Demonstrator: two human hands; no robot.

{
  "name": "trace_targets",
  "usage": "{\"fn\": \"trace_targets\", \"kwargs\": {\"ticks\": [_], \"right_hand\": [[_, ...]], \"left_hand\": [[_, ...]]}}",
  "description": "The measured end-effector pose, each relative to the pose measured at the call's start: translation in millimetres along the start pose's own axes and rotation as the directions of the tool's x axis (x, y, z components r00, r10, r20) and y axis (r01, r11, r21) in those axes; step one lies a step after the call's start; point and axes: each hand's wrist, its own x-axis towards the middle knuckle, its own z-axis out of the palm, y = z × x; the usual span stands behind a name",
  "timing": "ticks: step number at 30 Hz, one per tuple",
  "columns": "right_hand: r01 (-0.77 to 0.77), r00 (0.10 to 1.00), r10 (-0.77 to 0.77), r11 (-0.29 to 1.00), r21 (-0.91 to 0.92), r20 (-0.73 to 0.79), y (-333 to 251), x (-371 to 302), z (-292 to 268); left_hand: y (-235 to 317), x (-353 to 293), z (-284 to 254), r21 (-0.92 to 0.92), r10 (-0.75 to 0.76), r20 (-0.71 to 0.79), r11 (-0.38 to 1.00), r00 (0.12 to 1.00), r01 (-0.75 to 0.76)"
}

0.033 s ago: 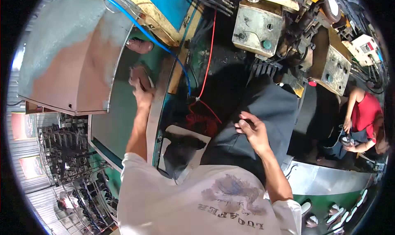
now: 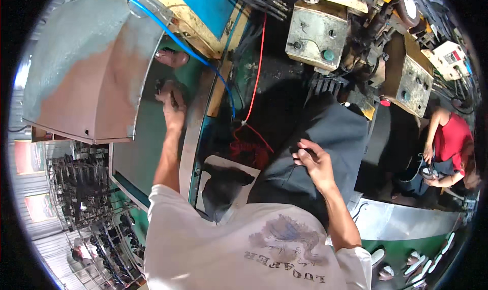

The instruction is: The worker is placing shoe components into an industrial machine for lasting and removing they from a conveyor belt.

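As we reach across the green desk, our left hand has its grip partly closed about the near end of a brown shoe, though blur hides exactly how the fingers sit. That shoe is over the desk beside a big metal hood — we cannot tell whether its sole touches down — and a second shoe lies just beyond it. Our right hand is over our dark trousers, its grip half open, bare, the fingers loosely curled. To our right, a person in red holds a dark shoe.
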Motion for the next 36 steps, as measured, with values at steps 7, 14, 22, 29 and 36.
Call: {"fn": "trace_targets", "kwargs": {"ticks": [7, 14, 22, 29, 36], "right_hand": [[0.063, 0.907, -0.078, 0.997, -0.05, -0.413, 2, -68, -91], [-0.611, 0.057, -0.241, 0.759, -0.225, -0.969, 195, -321, -255], [-0.785, -0.15, 0.014, 0.606, 0.128, -0.989, 321, -589, -268], [-0.817, 0.032, -0.24, 0.552, -0.163, -0.97, 284, -468, -293], [-0.825, -0.339, -0.244, 0.542, 0.162, -0.909, 317, -457, -191]], "left_hand": [[72, 11, 108, -0.548, 0.385, 0.251, 0.813, 0.888, -0.198], [185, -209, 252, -0.629, 0.574, 0.65, 0.774, 0.498, -0.071], [229, -230, 254, -0.595, 0.663, 0.696, 0.748, 0.275, -0.296], [245, -253, 235, -0.561, 0.622, 0.748, 0.779, 0.233, -0.28], [283, -321, 232, -0.587, 0.655, 0.75, 0.725, 0.095, -0.36]]}}
